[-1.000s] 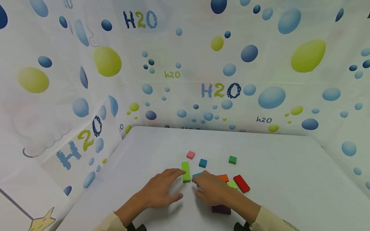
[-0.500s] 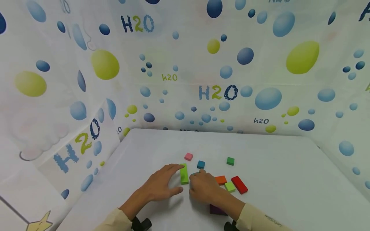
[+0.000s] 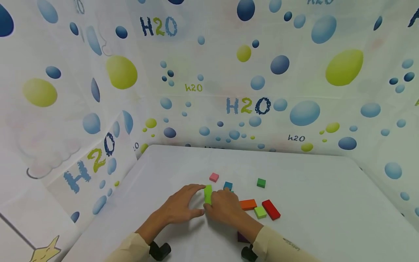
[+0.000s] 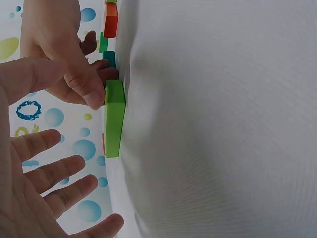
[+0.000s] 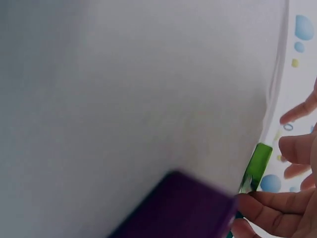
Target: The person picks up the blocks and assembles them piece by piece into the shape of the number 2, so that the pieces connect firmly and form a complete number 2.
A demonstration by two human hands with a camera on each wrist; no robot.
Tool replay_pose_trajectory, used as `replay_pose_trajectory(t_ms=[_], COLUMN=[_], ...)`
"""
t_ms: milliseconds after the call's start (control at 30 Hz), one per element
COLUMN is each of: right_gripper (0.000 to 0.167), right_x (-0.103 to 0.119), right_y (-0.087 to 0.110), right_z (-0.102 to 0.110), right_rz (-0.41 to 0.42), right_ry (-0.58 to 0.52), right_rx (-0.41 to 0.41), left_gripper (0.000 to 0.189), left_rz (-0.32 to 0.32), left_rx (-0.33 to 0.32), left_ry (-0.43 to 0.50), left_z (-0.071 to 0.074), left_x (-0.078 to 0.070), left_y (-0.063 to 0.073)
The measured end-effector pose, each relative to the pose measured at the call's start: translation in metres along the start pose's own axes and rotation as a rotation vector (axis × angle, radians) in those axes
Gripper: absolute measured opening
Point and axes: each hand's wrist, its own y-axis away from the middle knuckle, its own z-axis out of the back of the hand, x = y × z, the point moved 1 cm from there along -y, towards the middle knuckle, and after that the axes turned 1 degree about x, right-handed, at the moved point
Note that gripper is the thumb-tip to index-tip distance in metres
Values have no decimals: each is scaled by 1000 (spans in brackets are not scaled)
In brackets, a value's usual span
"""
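Observation:
My right hand (image 3: 226,207) is curled at the near end of a long light-green block (image 3: 207,193), its thumb at the near end and its index finger along the right side. In the left wrist view the right thumb overlaps the top edge of the green block (image 4: 115,119), with other fingers behind. Just beyond those fingers a teal block (image 4: 109,59) shows in part, mostly hidden by the hand. My left hand (image 3: 178,205), fingers spread and thumb apart, is on the left of the green block, holding nothing. A blue cube (image 3: 228,185) sits right behind the right hand.
A pink cube (image 3: 214,177) and a dark green cube (image 3: 261,183) lie farther back. To the right are an orange block (image 3: 248,204), a light-green cube (image 3: 260,212) and a red block (image 3: 271,210). A dark purple block (image 5: 181,210) stands under the right wrist.
My right hand has moved left from the teal block to the near end of the light-green block. The left hand stays almost where it was beside it.

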Motion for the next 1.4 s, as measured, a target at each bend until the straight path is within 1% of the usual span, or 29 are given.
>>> replay_pose_trajectory(t_ms=[100,233,367,533,733,967,1033,1133,1200,1267,1400], right_gripper=[44,45,41,35,36,33,32,31,31,31,32], right_x=[4,8,10,8,4,-4,-7,-10,-13,-17,-27], right_y=[-3,-6,-9,-11,-8,0,3,8,13,19,31], right_z=[-3,-6,-7,-6,-3,0,3,6,8,9,13], right_rz=[-41,-74,-97,-116,-97,-32,-15,1,5,3,-5], right_ry=[-12,20,51,73,42,14,0,-25,-32,-29,-24], right_rx=[6,-8,-31,-32,-39,-25,-10,19,33,51,93], left_gripper=[74,74,74,75,75,76,76,77,78,80,82], left_rz=[-2,-15,-27,-21,-20,-37,-46,-70,-98,-128,-180], left_rx=[-2,-14,-28,-25,-16,-13,-5,6,12,21,46], left_ry=[7,9,14,21,12,-6,-24,-86,-129,-167,-207], left_z=[0,-1,-1,0,-1,1,2,2,1,0,-5], left_x=[1,2,4,3,3,6,5,3,-1,-5,-16], left_y=[1,2,3,1,0,3,4,6,7,8,9])
